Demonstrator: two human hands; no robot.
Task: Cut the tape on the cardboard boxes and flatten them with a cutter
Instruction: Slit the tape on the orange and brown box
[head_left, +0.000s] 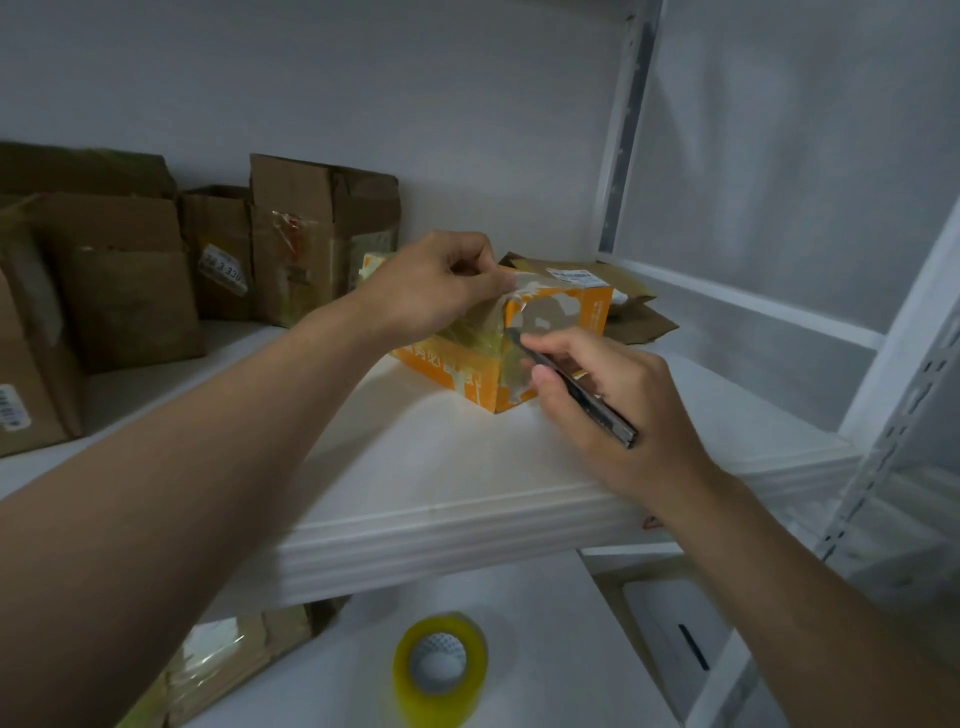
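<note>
Head view: on a white shelf, the left hand pinches tape at an orange cardboard box while the right hand grips a dark cutter against its corner.

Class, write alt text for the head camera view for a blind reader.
A person's right hand holds a cutter against the taped corner of an orange cardboard box on a white shelf, while the left hand pinches its top edge. Brown boxes stand left.
</note>
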